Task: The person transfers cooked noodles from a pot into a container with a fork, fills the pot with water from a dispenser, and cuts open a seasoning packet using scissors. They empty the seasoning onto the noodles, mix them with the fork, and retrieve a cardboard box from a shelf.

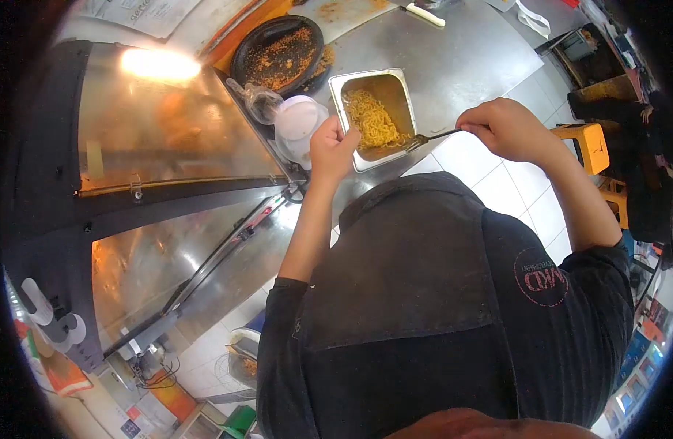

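A square steel pan [409, 106] sits at the front edge of the metal counter, with yellow noodles [373, 121] heaped in it. My left hand [333, 150] is closed on the pan's left rim, with the thumb on the side nearest the noodles. In my right hand [504, 128] I grip a fork [444, 135] by its dark handle. Its tines are at the pan's lower right rim. The strands by the tines are too small to tell whether any are caught on them.
A dark stone mortar [278, 55] with orange-brown crumbs stands behind the pan. Left of the pan are a white tub [300, 124] and a clear plastic bag [256, 101]. A lit glass display case [175, 124] fills the left. A white-handled knife [425, 14] lies at the back; yellow stools [592, 146] stand right.
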Available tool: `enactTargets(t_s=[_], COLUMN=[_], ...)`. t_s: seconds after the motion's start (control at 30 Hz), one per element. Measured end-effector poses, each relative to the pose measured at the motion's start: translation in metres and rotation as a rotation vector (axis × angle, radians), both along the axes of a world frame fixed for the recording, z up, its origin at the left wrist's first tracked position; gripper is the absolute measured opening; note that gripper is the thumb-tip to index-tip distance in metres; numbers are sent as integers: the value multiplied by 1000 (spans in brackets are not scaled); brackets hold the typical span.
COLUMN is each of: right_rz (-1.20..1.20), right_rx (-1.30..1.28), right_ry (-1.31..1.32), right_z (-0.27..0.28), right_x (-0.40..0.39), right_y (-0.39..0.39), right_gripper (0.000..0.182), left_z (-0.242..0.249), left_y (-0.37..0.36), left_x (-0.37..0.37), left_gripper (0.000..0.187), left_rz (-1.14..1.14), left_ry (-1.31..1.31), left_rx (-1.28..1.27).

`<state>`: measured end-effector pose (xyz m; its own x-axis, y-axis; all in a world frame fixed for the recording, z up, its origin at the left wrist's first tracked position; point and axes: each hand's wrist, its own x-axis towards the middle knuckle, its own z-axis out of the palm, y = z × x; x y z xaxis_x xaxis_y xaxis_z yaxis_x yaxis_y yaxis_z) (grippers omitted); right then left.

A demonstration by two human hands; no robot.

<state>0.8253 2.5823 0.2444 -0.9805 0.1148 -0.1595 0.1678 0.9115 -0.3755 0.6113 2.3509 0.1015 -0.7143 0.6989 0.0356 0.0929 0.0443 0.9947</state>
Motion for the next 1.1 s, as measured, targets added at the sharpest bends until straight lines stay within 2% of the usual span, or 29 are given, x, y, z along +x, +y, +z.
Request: enactTargets(t_s=[0.13,0.27,0.33,0.5,0.6,0.7,0.83,0.93,1.07,1.1], right_rz=[-39,-107,-68,65,18,61,130,94,-109,-127], right_rx=[-82,-181,-88,331,276,340,234,-16,220,277], right_ry=[-36,-68,-106,-49,94,-23,-156,70,35,102], right_z=[1,-6,-8,-5,11,34,19,-20,-6,-8], right_x=[-8,-18,-22,-35,-33,-31,-38,-44,-54,-52], right_y=[1,8,0,-37,-42,-43,-52,-61,-58,-49], right_gripper=[17,19,18,16,14,15,14,16,19,21], left_z=[-7,-5,-2,4,6,7,3,-1,6,10], left_y=[-2,-6,-6,-10,-13,-17,-17,-11,-17,-20], left_x=[-6,-3,-1,6,6,6,9,16,19,18], left_gripper=[24,19,15,11,12,11,8,6,5,5], left_rz=[7,12,18,-19,-1,27,32,39,-4,-17], left_ry=[41,-58,-169,-57,-33,-33,-77,-241,-175,-137], left_rx=[-11,28,84,24,2,-3,67,149,131,109])
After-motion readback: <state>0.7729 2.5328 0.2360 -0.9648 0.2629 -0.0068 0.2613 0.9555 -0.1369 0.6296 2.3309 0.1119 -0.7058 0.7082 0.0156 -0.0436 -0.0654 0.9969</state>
